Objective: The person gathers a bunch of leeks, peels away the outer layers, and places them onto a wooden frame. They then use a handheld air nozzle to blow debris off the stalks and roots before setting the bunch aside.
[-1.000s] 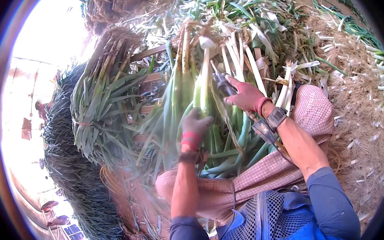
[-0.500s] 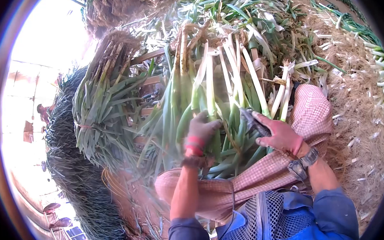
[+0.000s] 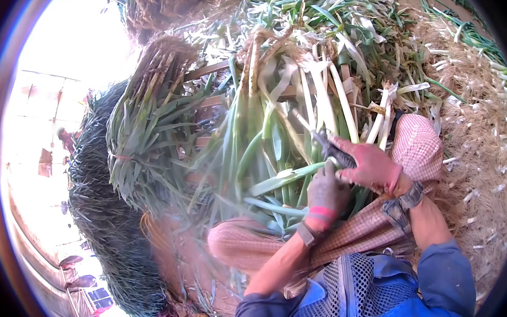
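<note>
A loose heap of green onions lies across my lap, white stalks pointing away and green leaves toward me. My left hand, in a grey glove with a red cuff, is closed around a pale green onion stalk that sticks out to the left. My right hand, in a red glove, grips a dark tool whose tip rests among the stalks just above my left hand. Both hands touch near the same stalk.
A tied bundle of green onions with roots up stands at the left, over a wooden frame. A dark green pile lies further left. Trimmed leaves and dry husks cover the ground at right. My checked trousers show below.
My left hand has shifted right to meet my right hand and taken a single stalk. My right hand with the tool came down toward my lap, then stayed near the same place.
</note>
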A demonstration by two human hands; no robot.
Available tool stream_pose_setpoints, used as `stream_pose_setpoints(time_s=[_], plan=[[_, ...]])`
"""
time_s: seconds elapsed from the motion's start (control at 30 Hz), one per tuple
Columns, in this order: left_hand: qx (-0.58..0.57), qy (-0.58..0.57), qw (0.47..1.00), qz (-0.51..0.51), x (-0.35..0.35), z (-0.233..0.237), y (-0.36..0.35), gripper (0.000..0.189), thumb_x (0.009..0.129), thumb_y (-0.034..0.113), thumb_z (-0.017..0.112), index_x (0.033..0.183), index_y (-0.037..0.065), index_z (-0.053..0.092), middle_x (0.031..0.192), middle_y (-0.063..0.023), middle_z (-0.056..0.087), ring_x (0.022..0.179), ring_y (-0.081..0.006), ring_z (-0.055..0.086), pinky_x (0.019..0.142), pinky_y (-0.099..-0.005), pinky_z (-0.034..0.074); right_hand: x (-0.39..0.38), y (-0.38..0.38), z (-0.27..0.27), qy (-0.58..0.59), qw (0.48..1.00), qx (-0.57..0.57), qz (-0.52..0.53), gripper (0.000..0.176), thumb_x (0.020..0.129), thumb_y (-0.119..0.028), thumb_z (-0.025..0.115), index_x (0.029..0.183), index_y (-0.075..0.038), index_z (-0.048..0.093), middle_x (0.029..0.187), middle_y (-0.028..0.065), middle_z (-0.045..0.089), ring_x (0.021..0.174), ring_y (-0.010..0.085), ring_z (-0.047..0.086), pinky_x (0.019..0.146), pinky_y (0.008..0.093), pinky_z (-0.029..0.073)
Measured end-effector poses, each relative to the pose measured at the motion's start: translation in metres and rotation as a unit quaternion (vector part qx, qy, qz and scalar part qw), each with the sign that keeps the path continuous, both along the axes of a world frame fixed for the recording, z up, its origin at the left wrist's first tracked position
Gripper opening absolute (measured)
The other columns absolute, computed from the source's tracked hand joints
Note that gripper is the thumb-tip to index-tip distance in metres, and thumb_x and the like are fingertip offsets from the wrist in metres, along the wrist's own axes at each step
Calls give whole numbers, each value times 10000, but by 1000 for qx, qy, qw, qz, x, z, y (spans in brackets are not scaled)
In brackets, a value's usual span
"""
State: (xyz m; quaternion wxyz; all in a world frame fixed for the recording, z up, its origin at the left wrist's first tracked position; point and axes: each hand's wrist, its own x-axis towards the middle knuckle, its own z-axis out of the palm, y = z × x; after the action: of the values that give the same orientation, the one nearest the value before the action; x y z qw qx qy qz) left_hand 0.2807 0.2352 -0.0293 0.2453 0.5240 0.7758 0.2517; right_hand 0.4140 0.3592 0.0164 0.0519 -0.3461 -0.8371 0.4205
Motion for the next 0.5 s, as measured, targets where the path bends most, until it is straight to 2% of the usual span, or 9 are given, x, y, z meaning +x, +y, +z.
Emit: stream_pose_setpoints(time_s=[0.03,0.07,0.17,0.23,0.3,0.37,0.43,0.47,0.5], plan=[[-49,-10,998,-33,3,2,-2,479,868,233,681,1266,-1,557,1084,-285,676,966,-481,680,844,-568,553,-6,10,11,-37,999,-17,-26,896,835,-375,760,1618,-111,413,1046,239,739,997,410,725,914,482,553],[-33,-10,997,-62,7,2,-6,500,867,230,681,1282,-5,531,1074,-284,669,952,-483,678,837,-571,552,-13,18,29,-106,992,-49,-55,889,833,-363,757,1618,-123,417,1046,255,737,1008,428,721,923,479,552],[23,-18,994,-106,20,12,-18,534,877,206,669,1326,7,460,1048,-282,651,920,-492,670,809,-586,545,-14,31,16,-104,987,-5,-119,895,831,-376,764,1623,-146,416,1069,254,734,1036,436,711,933,486,544],[3,-56,984,-167,-6,4,-16,448,926,228,671,1297,20,532,1043,-262,669,910,-474,669,804,-563,555,-12,34,14,-121,984,-10,-127,887,843,-383,757,1626,-151,411,1113,260,729,1067,430,706,949,487,540],[-72,-95,978,-172,-59,44,12,358,965,246,692,1241,22,655,1043,-233,708,924,-433,688,827,-505,572,-5,34,3,-140,977,-6,-163,885,851,-381,752,1632,-158,401,1136,271,722,1067,447,697,962,480,541],[52,-63,996,-31,-130,27,28,314,956,313,681,1158,84,756,1039,-185,752,1002,-362,729,838,-487,574,7,29,-10,-125,977,-28,-168,892,853,-376,757,1637,-152,394,1118,249,727,1043,414,714,945,468,548],[106,40,990,78,-214,-6,53,375,957,325,684,1246,95,749,1167,-217,751,1072,-373,733,917,-461,570,13,13,-15,-9,980,-59,-188,907,855,-374,762,1646,-149,377,1094,203,731,1027,357,727,925,442,555],[64,94,988,107,-241,0,65,398,954,318,707,1264,71,738,1235,-223,733,1121,-377,716,971,-442,555,14,9,-6,-49,982,-81,-163,927,857,-377,765,1656,-147,354,1094,175,730,1013,305,729,917,420,558],[22,147,980,136,-261,3,73,424,950,311,730,1282,47,727,1303,-230,714,1169,-380,699,1024,-423,541,11,2,5,-49,981,-82,-166,927,857,-377,765,1656,-147,354,1094,175,730,1013,305,729,917,420,558]])
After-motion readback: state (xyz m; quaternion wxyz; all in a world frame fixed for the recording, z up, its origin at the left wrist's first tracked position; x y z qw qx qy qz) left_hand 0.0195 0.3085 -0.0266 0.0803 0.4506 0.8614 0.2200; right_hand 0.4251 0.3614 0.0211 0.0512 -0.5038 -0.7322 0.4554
